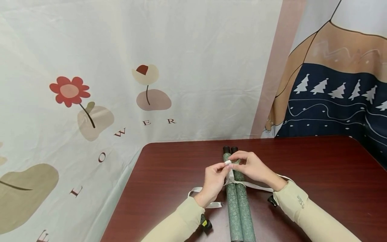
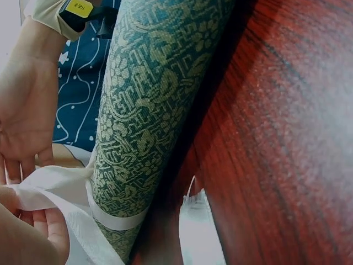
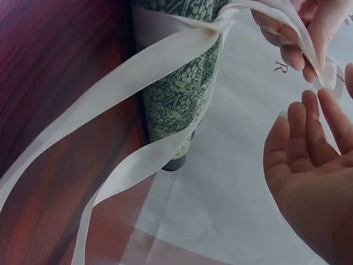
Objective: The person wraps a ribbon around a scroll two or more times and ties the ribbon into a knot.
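Two green, flower-patterned rolls (image 1: 232, 201) with dark end knobs (image 1: 226, 149) lie side by side on the table. A white ribbon (image 3: 127, 72) goes round them and crosses on top. My left hand (image 1: 213, 181) pinches a folded loop of the ribbon (image 2: 47, 190) between thumb and fingers, just above the rolls. Close to that loop is my right hand (image 1: 255, 166), its thumb and index finger on either side. The right wrist view shows the right hand's fingers (image 3: 300, 132) spread and nearly straight; any contact with the ribbon is unclear. Long ribbon tails trail to both sides.
The dark red wooden table (image 1: 169, 168) has a rounded far left corner. A pale cloth (image 1: 196, 67) printed with flowers and letters hangs behind it, with a blue, tree-patterned section (image 1: 332, 101) at right. Each wrist carries a small black camera (image 1: 206, 224).
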`<state>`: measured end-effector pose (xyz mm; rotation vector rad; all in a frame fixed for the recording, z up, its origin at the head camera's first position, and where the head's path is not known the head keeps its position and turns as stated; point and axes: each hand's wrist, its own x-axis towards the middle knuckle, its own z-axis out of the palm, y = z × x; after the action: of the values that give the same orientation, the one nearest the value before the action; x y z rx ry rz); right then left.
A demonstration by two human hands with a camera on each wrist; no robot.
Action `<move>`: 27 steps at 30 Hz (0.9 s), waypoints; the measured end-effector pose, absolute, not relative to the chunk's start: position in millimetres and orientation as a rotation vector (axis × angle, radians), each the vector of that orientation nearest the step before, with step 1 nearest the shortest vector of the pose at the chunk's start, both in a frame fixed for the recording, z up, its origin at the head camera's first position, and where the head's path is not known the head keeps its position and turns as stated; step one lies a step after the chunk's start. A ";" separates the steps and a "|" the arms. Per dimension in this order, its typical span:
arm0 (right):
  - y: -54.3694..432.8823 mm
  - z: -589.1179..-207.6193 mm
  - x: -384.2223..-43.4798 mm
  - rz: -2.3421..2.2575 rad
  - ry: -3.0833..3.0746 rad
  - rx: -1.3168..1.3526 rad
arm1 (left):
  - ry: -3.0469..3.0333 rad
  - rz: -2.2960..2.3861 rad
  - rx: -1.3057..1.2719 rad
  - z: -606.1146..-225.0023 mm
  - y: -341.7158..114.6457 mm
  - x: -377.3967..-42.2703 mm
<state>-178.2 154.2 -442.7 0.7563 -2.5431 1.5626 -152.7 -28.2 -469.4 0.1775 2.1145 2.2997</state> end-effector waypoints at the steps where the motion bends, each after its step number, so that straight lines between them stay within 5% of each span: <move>1: 153.7 -442.5 -177.7 1.575 -2.546 0.763 | 2.114 2.286 0.194 -469.0 -28.3 -152.7; 18: 153.6 -446.5 -175.9 1.689 -2.444 0.753 | 2.276 2.133 0.243 -464.5 -43.3 -161.8; 27: 153.3 -446.9 -173.9 1.794 -2.427 0.670 | 2.665 1.676 0.190 -464.9 -58.0 -177.6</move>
<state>-173.9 153.3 -446.9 0.6702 -2.4275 1.7944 -177.6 -58.0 -464.9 0.1897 2.6649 1.6756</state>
